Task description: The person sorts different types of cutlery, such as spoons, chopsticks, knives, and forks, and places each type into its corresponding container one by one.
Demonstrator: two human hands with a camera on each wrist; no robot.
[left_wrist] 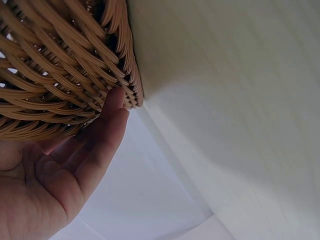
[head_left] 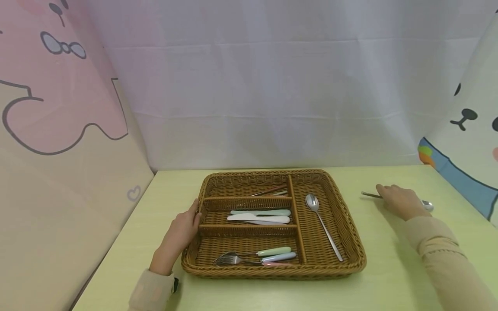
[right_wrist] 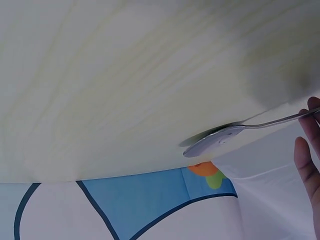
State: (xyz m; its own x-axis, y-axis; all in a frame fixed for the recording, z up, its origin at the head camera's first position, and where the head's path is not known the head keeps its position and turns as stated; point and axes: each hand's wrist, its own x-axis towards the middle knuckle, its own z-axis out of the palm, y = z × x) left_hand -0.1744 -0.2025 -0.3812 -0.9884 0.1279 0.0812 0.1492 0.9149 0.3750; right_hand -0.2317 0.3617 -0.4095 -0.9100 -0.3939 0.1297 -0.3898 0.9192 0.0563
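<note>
A brown wicker cutlery basket [head_left: 249,271] with several compartments stands on the table. My left hand [head_left: 180,231] rests against its left side; in the left wrist view the fingers [left_wrist: 102,150] touch the outer woven wall. To the right of the basket, my right hand [head_left: 400,202] holds a metal spoon [head_left: 428,205] by its handle, low over the table. The spoon's bowl [right_wrist: 215,142] shows close to the tabletop in the right wrist view. Another long spoon [head_left: 324,229] lies in the basket's right compartment.
Knives [head_left: 258,219] with pale handles lie in the middle compartment. The front one holds forks [head_left: 229,260] and other pastel-handled cutlery. Thin utensils [head_left: 272,190], partly hidden, lie in the back one. A white cloth [head_left: 272,108] hangs behind the table [head_left: 389,268], with printed sheets at both sides.
</note>
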